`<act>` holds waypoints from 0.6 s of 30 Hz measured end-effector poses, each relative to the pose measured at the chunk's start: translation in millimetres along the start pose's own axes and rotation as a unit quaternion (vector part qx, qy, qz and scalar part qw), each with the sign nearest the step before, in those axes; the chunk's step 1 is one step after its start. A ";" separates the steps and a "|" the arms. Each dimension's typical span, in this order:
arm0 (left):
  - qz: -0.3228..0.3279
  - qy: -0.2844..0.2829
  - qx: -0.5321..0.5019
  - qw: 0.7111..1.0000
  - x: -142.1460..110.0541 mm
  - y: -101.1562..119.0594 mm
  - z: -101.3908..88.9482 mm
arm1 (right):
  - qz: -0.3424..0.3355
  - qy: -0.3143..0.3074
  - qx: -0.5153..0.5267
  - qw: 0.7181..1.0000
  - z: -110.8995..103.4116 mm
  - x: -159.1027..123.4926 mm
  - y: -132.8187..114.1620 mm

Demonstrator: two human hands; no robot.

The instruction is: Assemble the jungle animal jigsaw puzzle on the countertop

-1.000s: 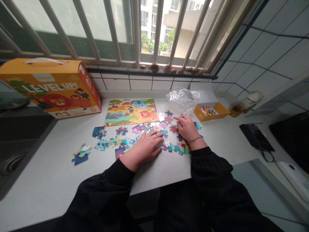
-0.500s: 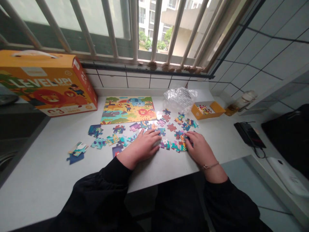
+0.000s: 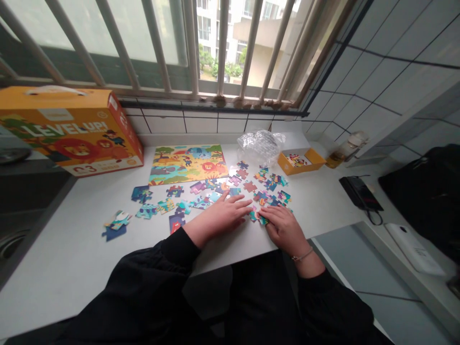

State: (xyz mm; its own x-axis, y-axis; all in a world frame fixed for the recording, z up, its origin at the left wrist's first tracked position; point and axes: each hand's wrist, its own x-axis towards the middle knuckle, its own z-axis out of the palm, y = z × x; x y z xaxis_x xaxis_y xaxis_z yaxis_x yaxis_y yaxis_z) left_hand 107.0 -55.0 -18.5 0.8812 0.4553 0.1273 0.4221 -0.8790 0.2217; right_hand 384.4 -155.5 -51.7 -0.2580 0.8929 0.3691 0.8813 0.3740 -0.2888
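Note:
My left hand (image 3: 226,214) lies low over the counter with its fingers stretched out. It holds nothing, and its fingertips reach towards the small puzzle pieces at the centre. Bent over a green puzzle piece (image 3: 263,221) is my right hand (image 3: 284,227), thumb and fingers closing on the piece's edge. That piece is partly hidden, right beside a pink and teal puzzle piece (image 3: 254,214). Many loose puzzle pieces spread around both hands, among them a brown puzzle piece (image 3: 249,186) and a dark blue piece with red (image 3: 176,223). Behind them lies a colourful animal picture sheet (image 3: 189,164).
At the back left stands an orange puzzle box (image 3: 72,136). A crumpled clear plastic bag (image 3: 260,145) and a small yellow tray (image 3: 301,165) are at the back right. Farther right are a bottle (image 3: 347,149) and a black device with a cord (image 3: 361,193). A sink (image 3: 14,239) borders the left.
My right hand has come back from the far brown pieces to the near right ones, then shifted left onto a green piece. My left hand has moved slightly right, fingers more spread.

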 end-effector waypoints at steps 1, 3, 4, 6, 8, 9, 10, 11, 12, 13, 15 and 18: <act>-0.003 -0.002 0.009 1.000 2.2 3.6 -1.8 | -0.006 -0.004 0.002 1.000 -0.8 0.1 -0.7; -0.008 -0.003 0.026 1.000 7.6 11.2 -5.9 | -0.003 -0.005 -0.004 1.000 -2.2 1.2 -2.3; -0.007 -0.004 0.032 0.999 11.2 14.6 -7.7 | 0.007 -0.001 -0.012 1.000 -2.4 2.2 -3.0; 0.000 -0.010 0.038 0.999 20.0 19.7 -9.5 | 0.036 0.013 -0.025 0.999 -1.5 4.4 -4.2; 0.001 -0.018 0.035 0.999 30.5 22.0 -8.1 | 0.066 0.024 -0.033 0.997 1.6 6.4 -4.3; -0.001 -0.020 0.030 0.999 35.8 22.4 -6.3 | 0.077 0.026 -0.037 0.996 3.7 7.0 -3.8; -0.004 -0.022 0.025 0.999 40.6 22.7 -4.1 | 0.086 0.025 -0.042 0.995 6.0 7.3 -3.1; -0.006 -0.024 0.020 0.999 44.6 23.2 -1.8 | 0.093 0.024 -0.048 0.994 8.3 7.2 -2.1; -0.009 -0.027 0.017 0.999 47.5 24.2 0.4 | 0.102 0.025 -0.055 0.993 10.4 6.8 -1.1; -0.011 -0.029 0.017 0.999 49.2 25.7 2.1 | 0.114 0.028 -0.062 0.991 12.2 6.1 -0.3; -0.014 -0.028 0.020 0.999 49.1 30.2 3.4 | 0.140 0.038 -0.075 0.987 14.4 4.8 0.5; -0.026 -0.017 0.030 0.999 43.7 37.7 0.0 | 0.171 0.033 -0.093 0.980 13.8 5.1 -2.3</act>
State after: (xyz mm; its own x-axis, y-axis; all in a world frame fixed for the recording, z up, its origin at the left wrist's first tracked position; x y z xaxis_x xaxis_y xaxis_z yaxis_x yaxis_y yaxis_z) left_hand 161.5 -68.2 -4.6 0.8641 0.4962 0.0848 0.4783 -0.8618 0.1692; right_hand 375.6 -148.3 -61.3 0.0850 0.9379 0.3363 0.9702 -0.0011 -0.2422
